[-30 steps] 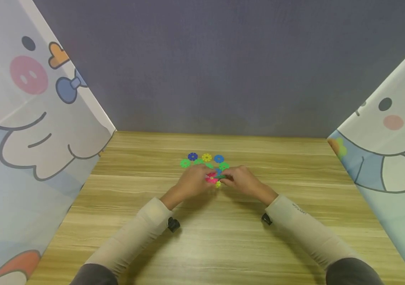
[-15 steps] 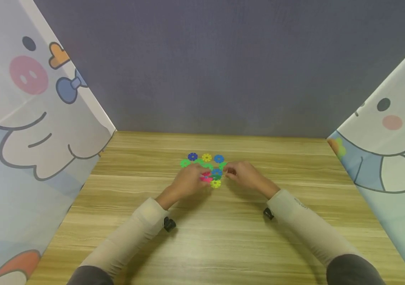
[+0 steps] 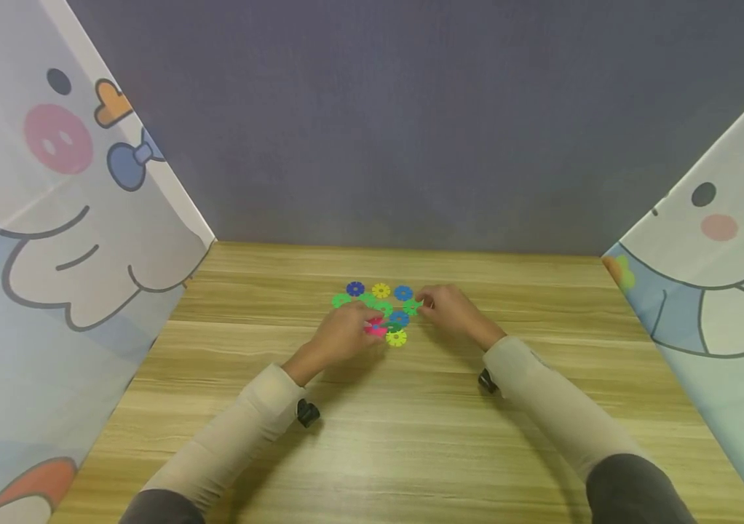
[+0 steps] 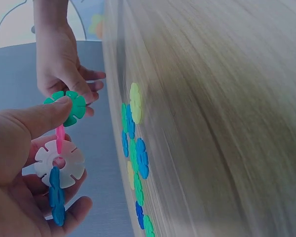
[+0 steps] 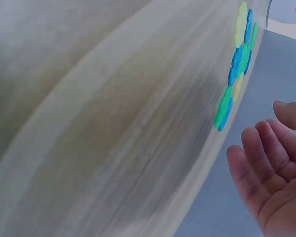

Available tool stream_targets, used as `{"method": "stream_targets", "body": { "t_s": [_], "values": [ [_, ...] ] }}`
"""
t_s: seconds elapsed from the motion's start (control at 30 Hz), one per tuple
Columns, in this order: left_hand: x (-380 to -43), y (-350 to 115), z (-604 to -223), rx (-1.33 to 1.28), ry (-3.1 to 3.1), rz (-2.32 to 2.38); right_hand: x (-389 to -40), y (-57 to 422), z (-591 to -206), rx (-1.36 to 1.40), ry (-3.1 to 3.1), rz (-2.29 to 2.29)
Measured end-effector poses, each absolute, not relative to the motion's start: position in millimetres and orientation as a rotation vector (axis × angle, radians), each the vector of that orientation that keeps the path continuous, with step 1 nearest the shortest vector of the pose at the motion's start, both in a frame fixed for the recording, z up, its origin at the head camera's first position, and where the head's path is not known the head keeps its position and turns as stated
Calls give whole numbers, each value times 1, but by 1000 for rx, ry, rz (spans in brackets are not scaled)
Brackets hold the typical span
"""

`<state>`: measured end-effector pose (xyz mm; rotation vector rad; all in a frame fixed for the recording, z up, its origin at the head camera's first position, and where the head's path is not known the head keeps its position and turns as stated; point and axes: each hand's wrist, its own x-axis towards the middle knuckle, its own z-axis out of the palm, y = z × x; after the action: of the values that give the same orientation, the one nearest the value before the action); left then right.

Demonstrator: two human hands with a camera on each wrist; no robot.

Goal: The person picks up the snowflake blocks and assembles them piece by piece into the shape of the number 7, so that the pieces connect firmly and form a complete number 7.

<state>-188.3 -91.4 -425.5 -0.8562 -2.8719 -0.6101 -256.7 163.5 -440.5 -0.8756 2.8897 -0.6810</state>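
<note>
My left hand [image 3: 344, 331] holds a small build of slotted plastic snowflake discs over the table. The left wrist view shows its parts: a green disc [image 4: 77, 108] under the thumb, a pink disc [image 4: 60, 139] seen edge-on, a white disc [image 4: 71, 168] and a blue disc [image 4: 57, 197], slotted together. My right hand [image 3: 452, 311] is at the right side of the loose discs, fingertips close by a light green disc [image 3: 410, 308]. In the right wrist view its fingers are loosely bent with nothing between them.
Loose discs lie flat on the wooden table [image 3: 372, 437]: dark blue [image 3: 355, 289], yellow [image 3: 381, 290], blue [image 3: 403, 292], several green ones, and a yellow-green disc [image 3: 396, 338] nearest me. A grey panel [image 3: 372, 131] stands behind; cartoon-printed panels flank both sides.
My right hand has let go of the green disc on the build and moved away to the right and farther back. My left hand has shifted slightly left with the build.
</note>
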Motion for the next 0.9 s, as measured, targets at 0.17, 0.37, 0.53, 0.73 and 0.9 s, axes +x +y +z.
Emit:
{"method": "stream_targets", "body": {
  "t_s": [0.17, 0.37, 0.53, 0.73, 0.9],
  "values": [
    [-189, -92, -426, -847, -2887, -608, -264, 161, -444, -810, 2864, -673],
    [-188, -91, -424, -845, -2900, -617, -270, 158, -449, -763, 2821, -680],
    [-187, -91, -422, -846, -2896, -606, -274, 157, -456, -747, 2822, -642],
    [-187, -91, -423, -835, -2904, -608, -278, 157, -461, -730, 2818, -619],
    [-188, -91, -423, -836, -2908, -625, -279, 156, -463, -728, 2810, -598]
  ]
}}
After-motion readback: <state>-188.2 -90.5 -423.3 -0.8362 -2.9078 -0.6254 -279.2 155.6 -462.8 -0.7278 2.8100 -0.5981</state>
